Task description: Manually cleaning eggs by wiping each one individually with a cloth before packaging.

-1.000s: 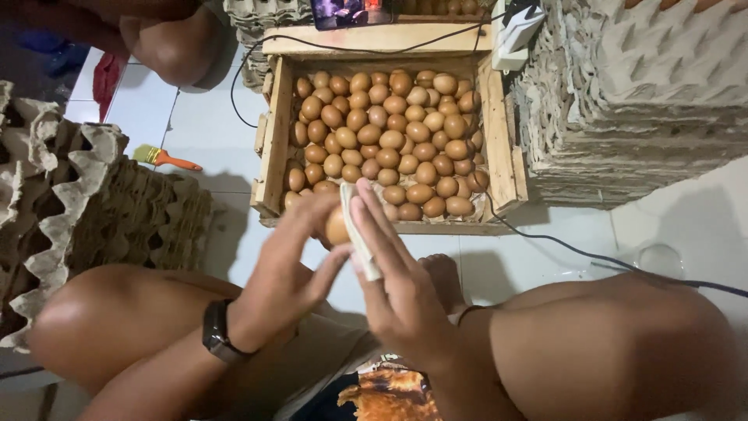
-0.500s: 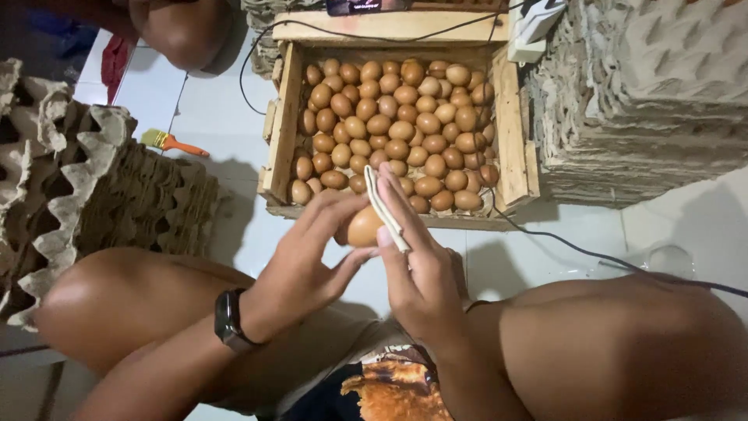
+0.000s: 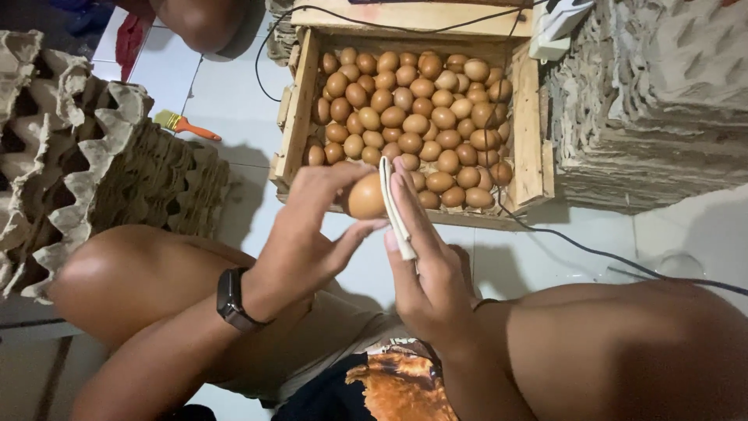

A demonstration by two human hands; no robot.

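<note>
Head view: the left hand (image 3: 308, 234) grips a brown egg (image 3: 366, 196) in its fingers, just in front of the egg crate (image 3: 294, 125). The right hand (image 3: 425, 269), fingers straight, presses a folded white cloth (image 3: 393, 206) against the egg.

The person's forearms are bare, with no sleeves reaching the wrists, and both hands, the left hand (image 3: 308, 234) and the right hand (image 3: 425, 269), wear no gloves or rings. A black smartwatch (image 3: 232, 300) with a dark rectangular face and a black band wraps the left wrist, and a thin dark band (image 3: 485, 302) circles the right wrist. Both knees and thighs are bare, light beige shorts (image 3: 327, 355) cover the lap, and a black shirt (image 3: 374, 386) with an orange printed picture shows at the bottom edge.
</note>
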